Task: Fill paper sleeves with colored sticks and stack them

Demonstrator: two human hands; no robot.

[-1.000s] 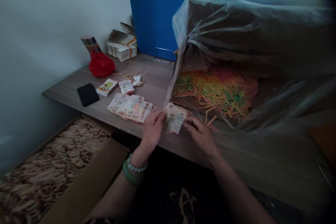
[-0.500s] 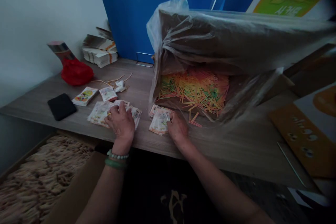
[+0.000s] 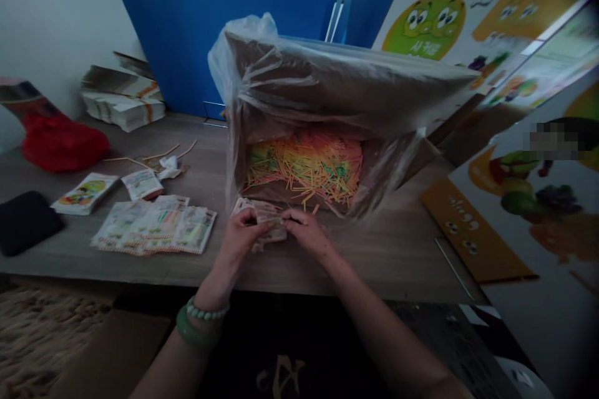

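Note:
My left hand [image 3: 239,238] pinches the left side of a small printed plastic packet [image 3: 270,232] near the table's front. At its right edge, the fingers of my right hand [image 3: 306,232] are closed on the same packet. More packets lie partly under my hands, against the box's front. To the left, a spread pile of filled packets [image 3: 154,224] overlaps on the table. Behind my hands a cardboard box [image 3: 299,62] lined with clear plastic lies open toward me, holding many thin coloured sticks [image 3: 304,168].
Left on the table [image 3: 374,255] are a black flat object [image 3: 28,223], a stack of printed cards [image 3: 85,193], a small packet stack [image 3: 141,184], crumpled tissue [image 3: 169,167], a red bag [image 3: 63,143] and bundled white packs [image 3: 124,106]. Printed boards [image 3: 477,230] stand at the right.
My left hand has left the packet pile and joined my right hand at the packet, now gripping its other side. The view has swung to the right.

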